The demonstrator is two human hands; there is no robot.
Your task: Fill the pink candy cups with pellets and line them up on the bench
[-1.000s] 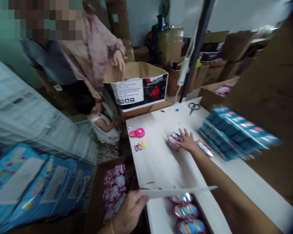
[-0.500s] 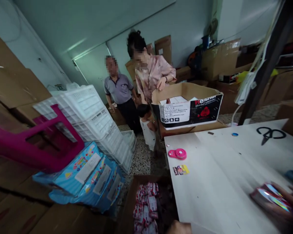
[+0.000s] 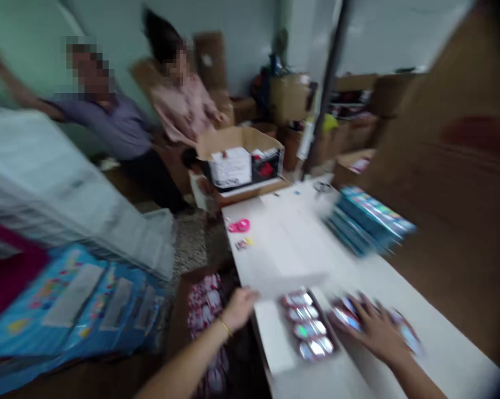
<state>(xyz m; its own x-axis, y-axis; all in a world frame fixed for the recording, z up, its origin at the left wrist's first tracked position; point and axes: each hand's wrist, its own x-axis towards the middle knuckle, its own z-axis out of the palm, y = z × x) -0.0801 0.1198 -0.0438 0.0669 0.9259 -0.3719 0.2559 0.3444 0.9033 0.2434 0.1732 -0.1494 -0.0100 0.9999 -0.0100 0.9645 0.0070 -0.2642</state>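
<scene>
On the white table, an open white box (image 3: 272,332) holds several shiny, oval-topped packs (image 3: 310,330) in a column. At the box's left edge is my left hand (image 3: 239,309), its fingers closed together on the white cardboard; motion blurs the exact grip. My right hand (image 3: 378,330) lies palm down with fingers spread over more shiny packs (image 3: 345,315), to the right of the box. Some of these packs show on both sides of that hand, and others are hidden beneath it.
Farther along the table (image 3: 277,221) lie a pink round tool (image 3: 239,225), a small card (image 3: 244,244), scissors (image 3: 322,187) and blue packages (image 3: 366,221). A carton (image 3: 183,293) of red-and-white packs stands below left. Two adults and a child are beyond the printed carton (image 3: 233,174).
The view has swung right and down, bringing the open box and both hands into sight. My right hand now lies spread over the packs. The person in grey has raised an arm.
</scene>
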